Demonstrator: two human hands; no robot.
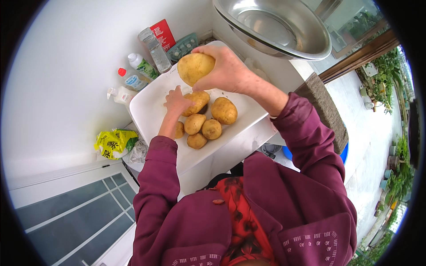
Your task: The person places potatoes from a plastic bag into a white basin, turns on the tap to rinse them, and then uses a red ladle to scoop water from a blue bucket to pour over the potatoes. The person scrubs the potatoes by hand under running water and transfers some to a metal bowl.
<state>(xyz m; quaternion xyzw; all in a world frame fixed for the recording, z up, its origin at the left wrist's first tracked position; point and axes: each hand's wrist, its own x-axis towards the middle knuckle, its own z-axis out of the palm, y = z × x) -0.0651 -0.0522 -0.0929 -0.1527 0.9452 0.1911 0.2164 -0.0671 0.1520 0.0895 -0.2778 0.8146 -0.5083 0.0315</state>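
Observation:
My right hand (pixel 226 69) grips a large yellow potato (pixel 195 68), raised above the white sink basin (pixel 154 124). Below and to its left is my left hand (pixel 177 101), fingers apart, its thumb side touching the left part of another potato (pixel 199 101) in the basin. Right of that lies a large potato (pixel 224 110). Nearer my body several smaller ones cluster, among them a potato (pixel 195 124) and a rounder potato (pixel 212 129). My left forearm partly hides one potato (pixel 179 129). A dark patch shows beneath the potato at my left hand.
A pump bottle (pixel 122 95), a red-capped bottle (pixel 132 79), a white-capped bottle (pixel 143 66) and a clear bottle (pixel 155 50) line the basin's left edge. Stacked steel basins (pixel 276 28) stand at upper right. A yellow plastic package (pixel 116 142) lies at left, above a glazed door (pixel 80 216).

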